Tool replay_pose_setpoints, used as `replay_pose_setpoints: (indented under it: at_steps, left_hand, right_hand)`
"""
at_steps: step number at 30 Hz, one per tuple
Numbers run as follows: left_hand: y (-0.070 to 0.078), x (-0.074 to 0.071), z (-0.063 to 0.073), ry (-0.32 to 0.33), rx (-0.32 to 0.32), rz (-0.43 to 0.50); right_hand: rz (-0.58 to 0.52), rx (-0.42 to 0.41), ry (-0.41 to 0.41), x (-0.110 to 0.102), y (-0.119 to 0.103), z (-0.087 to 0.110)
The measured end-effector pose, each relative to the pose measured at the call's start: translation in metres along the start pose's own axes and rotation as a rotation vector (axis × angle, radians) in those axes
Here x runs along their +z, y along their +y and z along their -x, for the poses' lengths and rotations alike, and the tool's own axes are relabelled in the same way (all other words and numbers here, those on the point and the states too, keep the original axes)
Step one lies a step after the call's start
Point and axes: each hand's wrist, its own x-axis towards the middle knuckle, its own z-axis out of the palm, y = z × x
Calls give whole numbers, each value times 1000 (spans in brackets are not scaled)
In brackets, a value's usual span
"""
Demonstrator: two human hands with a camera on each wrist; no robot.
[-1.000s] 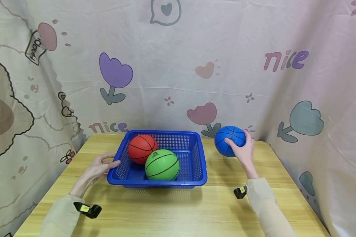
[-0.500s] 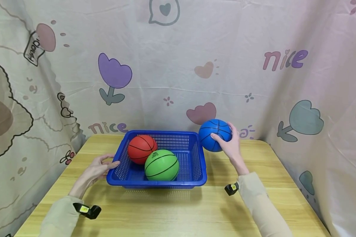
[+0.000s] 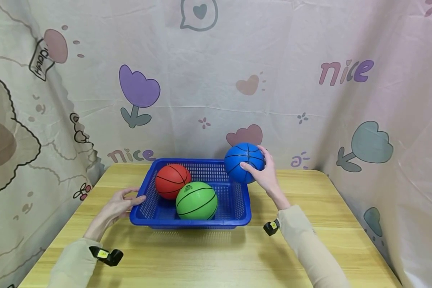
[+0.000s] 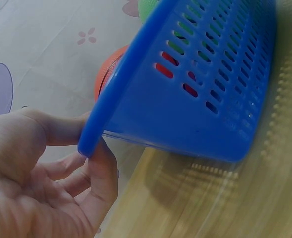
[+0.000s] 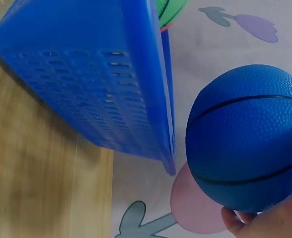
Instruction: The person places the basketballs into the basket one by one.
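Note:
A blue perforated plastic basket stands mid-table, holding a red basketball and a green basketball. My left hand pinches the basket's left rim between thumb and fingers, which the left wrist view shows up close. My right hand grips a small blue basketball from its right side, thumb on the near face. That ball is held up over the basket's back right corner and overlaps the rim in the head view. Part of the right hand shows under the ball in the right wrist view.
The basket rests on a light wooden table. Behind and at both sides hangs a pale printed curtain. Inside the basket, bare floor shows to the right of the green ball.
My right hand has carried the blue basketball leftward and slightly up, from right of the basket to over its back right corner. The left hand and basket have stayed put.

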Motion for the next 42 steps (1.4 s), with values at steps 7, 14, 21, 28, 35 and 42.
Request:
replay_pose_setpoints:
  at_steps: [7,14,21,28,35,42]
  left_hand:
    - [0,0,1,2,2,-8]
    - [-1,-1,1,-13,16,1]
    - [0,1,1,-6,13,2]
    - [1,1,2,-6,9,6]
    - [1,0,1,-3,7,0]
    - [1,0,2,3,3,-8]
  right_hand:
    - [25,-22,-76,17,-4,-2]
    - [98,-58,-128,30,-4,-4]
    - [198,-109,-175,40,5,-9]
    - [239,-116,-188,46,11,-10]
    - [287,-96,-221,51,13,-11]
    - [291,-81,-246,57,17,-13]
